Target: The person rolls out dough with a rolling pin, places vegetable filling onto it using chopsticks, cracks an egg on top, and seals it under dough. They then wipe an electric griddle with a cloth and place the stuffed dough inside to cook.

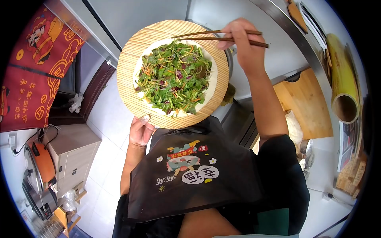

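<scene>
My left hand (141, 129) grips the near edge of a round bamboo tray (127, 79), thumb on top and fingers underneath. On the tray lies a pale round sheet of dough (213, 81), mostly covered by chopped green leaves (174, 75) mixed with orange and purple shreds. My right hand (242, 41) is closed around a pair of brown wooden chopsticks (254, 43). Their tips point left, over the far edge of the greens; whether they touch the food I cannot tell.
Red printed curtains (35, 67) hang at the left, above a small cabinet (75, 158). An orange-sided appliance (41, 162) stands beside it. At the right are a metal shelf edge (313, 55), a bamboo tube (345, 79) and a wooden board (313, 107). I wear a dark apron (190, 198).
</scene>
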A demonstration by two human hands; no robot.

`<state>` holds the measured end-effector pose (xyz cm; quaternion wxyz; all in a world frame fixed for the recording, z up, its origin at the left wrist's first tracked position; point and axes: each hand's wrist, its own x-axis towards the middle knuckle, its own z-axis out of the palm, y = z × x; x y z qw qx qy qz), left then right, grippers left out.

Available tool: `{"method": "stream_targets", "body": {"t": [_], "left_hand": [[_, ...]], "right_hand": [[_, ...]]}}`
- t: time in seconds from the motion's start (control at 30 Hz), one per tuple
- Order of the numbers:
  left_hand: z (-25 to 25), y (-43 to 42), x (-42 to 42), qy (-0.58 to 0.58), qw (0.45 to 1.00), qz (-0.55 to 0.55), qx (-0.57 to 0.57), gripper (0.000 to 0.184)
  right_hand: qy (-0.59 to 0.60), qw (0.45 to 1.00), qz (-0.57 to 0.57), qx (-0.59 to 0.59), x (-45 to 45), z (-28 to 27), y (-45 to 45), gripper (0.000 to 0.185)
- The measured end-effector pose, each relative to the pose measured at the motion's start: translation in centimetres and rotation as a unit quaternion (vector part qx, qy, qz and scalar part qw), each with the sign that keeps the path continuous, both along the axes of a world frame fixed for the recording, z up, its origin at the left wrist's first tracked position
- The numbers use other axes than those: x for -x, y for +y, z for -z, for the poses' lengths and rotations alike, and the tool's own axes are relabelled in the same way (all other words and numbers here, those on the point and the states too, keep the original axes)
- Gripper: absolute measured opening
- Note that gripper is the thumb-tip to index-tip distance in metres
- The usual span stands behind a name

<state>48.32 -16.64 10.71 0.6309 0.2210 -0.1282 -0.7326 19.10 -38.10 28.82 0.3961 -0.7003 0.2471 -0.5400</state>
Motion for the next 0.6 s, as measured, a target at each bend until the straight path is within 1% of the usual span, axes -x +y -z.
{"method": "stream_targets", "body": {"t": [0.1, 0.2, 0.3, 0.5, 0.6], "left_hand": [[-0.3, -0.2, -0.1, -0.001, 1.0, 0.007, 0.002, 0.059], [-0.4, 0.0, 0.0, -0.003, 1.0, 0.006, -0.004, 0.059], [-0.2, -0.1, 0.1, -0.003, 1.0, -0.001, -0.009, 0.059], [1.2, -0.2, 0.0, -0.008, 1.0, -0.024, 0.003, 0.059], [1.0, -0.3, 0.0, -0.007, 1.0, -0.019, 0.002, 0.059]], "right_hand": [[0.055, 0.998, 0.002, -0.042, -1.8, -0.6, 0.0, 0.021], [0.084, 0.996, 0.007, -0.001, -2.4, -0.4, -0.3, 0.018], [0.046, 0.999, 0.01, 0.021, -2.4, -0.5, 0.0, 0.017], [0.02, 0.999, 0.024, 0.009, -0.7, -1.9, 1.6, 0.017], [0.011, 0.998, 0.031, 0.062, -0.5, -1.4, 0.9, 0.017]]}}
